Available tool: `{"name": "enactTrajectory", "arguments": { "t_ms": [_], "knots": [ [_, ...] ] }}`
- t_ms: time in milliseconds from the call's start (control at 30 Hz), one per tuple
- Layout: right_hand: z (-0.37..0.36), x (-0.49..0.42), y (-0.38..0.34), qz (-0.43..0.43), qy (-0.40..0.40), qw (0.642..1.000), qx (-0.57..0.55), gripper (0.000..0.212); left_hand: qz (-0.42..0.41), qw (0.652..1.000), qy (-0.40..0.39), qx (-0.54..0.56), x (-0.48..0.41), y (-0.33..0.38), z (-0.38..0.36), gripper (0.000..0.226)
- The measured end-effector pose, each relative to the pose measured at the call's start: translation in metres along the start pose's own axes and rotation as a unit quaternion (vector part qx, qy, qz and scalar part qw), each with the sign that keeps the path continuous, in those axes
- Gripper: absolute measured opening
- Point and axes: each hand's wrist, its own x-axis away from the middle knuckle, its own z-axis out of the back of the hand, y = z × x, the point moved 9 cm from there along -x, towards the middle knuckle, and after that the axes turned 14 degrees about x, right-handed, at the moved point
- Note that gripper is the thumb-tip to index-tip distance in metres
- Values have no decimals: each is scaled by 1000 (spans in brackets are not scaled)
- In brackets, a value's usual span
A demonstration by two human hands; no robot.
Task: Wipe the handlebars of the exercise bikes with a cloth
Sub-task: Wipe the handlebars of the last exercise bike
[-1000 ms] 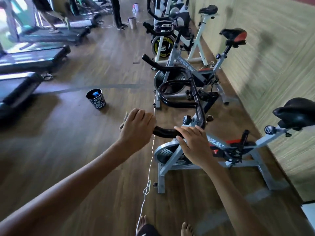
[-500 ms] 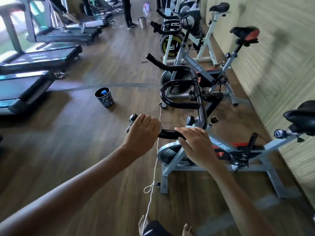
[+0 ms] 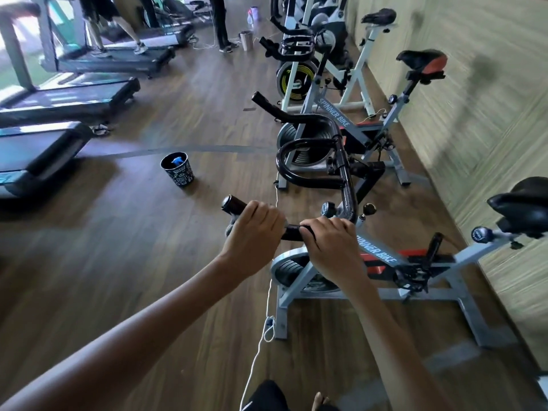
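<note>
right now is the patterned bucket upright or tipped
Upright: the patterned bucket stands on its base, open rim facing up.

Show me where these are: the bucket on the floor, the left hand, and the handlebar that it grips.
bucket (image 3: 179, 176), head view, on its patterned side wall.
left hand (image 3: 255, 229), head view, on the back of it.
handlebar (image 3: 235, 204), head view, on its free black end.

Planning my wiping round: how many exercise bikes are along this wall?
3: nearest bike in front, second bike right behind it, yellow-wheeled bike beyond. Others may be hidden farther back.
</note>
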Motion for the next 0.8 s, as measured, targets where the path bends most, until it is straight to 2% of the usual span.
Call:
{"name": "enactTrajectory", "arguments": {
  "t_ms": [133,267,400,467,633,700,800],
  "knots": [
    [-3,-3,-1,-32,43,999,4,57,-19,998,65,-18,0,3,8,17],
    [-2,9,1,-40,172,984,4,44,-49,984,166,-34,12,8,13,20],
    [-4,16,-1,-33,306,951,-8,35,-96,949,300,-23,28,9,10,17],
    [-8,19,-2,-25,363,931,-4,34,-87,932,351,-23,33,4,-1,22],
    [-11,29,2,-4,494,870,-10,35,-23,866,500,15,49,-7,-32,41],
    [-12,32,3,7,533,846,-18,34,12,833,549,71,50,-11,-41,47],
    [-14,30,3,32,548,836,-10,36,52,774,598,199,50,-9,-55,56]
  ]
}}
